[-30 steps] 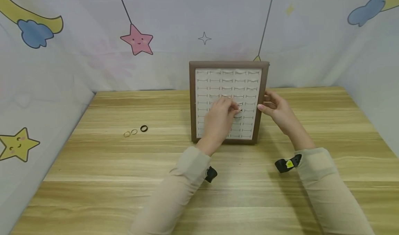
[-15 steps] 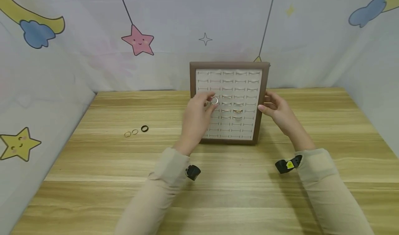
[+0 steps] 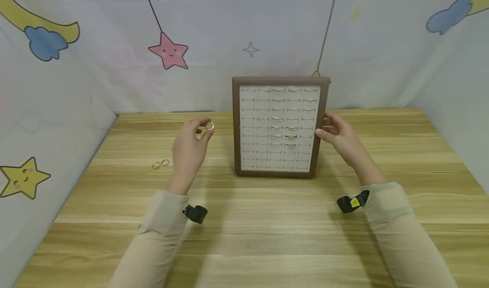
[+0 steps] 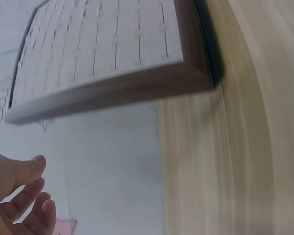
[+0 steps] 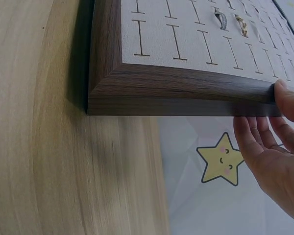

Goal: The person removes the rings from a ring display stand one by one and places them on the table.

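Observation:
In the head view, my left hand [image 3: 189, 146] is raised left of the ring display board, pinching a shiny ring [image 3: 210, 126] between thumb and fingertips. The left wrist view shows only part of that hand [image 4: 22, 196], and the ring is not visible there. My right hand [image 3: 345, 141] holds the right edge of the board, its thumb on the front of the frame. The ring display board [image 3: 235, 122] stands upright, with a brown wood-look frame and a white slotted panel. A gold ring [image 5: 241, 26] and a silver ring [image 5: 221, 19] sit in neighbouring slots.
Two thin rings [image 3: 161, 164] lie on the wooden table [image 3: 267, 237] at left, close to my left forearm. Behind the table hangs a pale cloth [image 3: 214, 37] printed with stars and clouds. A black camera strap [image 3: 195, 213] is on my left wrist.
My left hand has drawn away from the board to the left, carrying the ring. It now covers where the black ring lay on the table. The right hand stays put.

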`<state>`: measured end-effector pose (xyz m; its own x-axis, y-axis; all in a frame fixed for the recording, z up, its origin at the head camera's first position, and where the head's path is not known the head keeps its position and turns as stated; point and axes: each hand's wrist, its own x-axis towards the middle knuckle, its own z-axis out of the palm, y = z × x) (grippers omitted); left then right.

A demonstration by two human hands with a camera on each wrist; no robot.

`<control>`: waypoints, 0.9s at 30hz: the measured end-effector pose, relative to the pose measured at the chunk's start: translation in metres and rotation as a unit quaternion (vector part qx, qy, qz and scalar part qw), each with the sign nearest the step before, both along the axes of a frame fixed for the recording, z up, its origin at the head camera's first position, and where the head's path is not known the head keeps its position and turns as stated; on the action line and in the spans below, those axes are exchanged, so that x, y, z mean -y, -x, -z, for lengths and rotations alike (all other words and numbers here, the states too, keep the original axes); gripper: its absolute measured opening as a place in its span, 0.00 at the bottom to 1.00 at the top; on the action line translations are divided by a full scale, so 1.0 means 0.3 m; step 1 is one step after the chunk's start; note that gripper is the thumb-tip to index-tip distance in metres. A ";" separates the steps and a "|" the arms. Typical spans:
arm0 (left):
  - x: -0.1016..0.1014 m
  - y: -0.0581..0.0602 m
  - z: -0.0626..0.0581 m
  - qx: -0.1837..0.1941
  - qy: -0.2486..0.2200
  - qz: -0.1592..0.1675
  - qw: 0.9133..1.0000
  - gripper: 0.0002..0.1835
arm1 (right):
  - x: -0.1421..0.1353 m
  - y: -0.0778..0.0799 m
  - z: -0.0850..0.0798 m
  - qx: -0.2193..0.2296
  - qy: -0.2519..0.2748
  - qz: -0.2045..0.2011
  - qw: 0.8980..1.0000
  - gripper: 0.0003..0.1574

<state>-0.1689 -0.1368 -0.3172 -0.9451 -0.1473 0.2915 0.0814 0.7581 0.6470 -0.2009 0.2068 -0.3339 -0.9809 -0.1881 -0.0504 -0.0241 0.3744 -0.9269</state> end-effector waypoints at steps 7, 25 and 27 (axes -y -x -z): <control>0.152 -0.016 0.049 0.036 0.004 -0.046 0.998 0.18 | 0.001 -0.002 -0.003 0.000 0.008 0.002 1.000 0.43; 0.467 -0.088 0.195 0.134 0.049 -0.094 0.985 0.17 | 0.001 0.003 -0.003 -0.002 -0.003 0.006 1.000 0.43; 0.480 -0.090 0.203 0.147 0.062 -0.099 0.982 0.17 | 0.001 0.003 -0.002 -0.002 -0.003 0.007 1.000 0.43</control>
<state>-0.1420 -0.2808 -0.3780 -0.9478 -0.3167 0.0378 -0.2512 0.8144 0.5231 -0.2018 0.2065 -0.3332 -0.9835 -0.1743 -0.0480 -0.0222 0.3800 -0.9247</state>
